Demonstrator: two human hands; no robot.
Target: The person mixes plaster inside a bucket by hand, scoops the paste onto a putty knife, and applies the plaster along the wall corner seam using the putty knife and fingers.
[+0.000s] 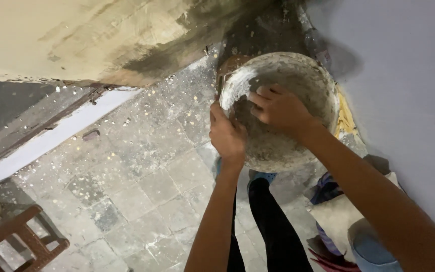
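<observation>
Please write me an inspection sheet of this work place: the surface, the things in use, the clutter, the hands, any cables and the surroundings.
Surface: tiled floor, grey, speckled with pale splashes.
Job's things: round pan, crusted with pale dried material, held up near the wall.
Clutter: wooden stool at lower left; blue bucket and cloth bag at lower right.
Grip: left hand grips the pan's near rim; right hand reaches inside the pan, fingers against its inner wall.
Cables: nothing seen.
Surroundings: pale grey wall on the right; cream wall with a dark stain at upper left; white sill strip.
</observation>
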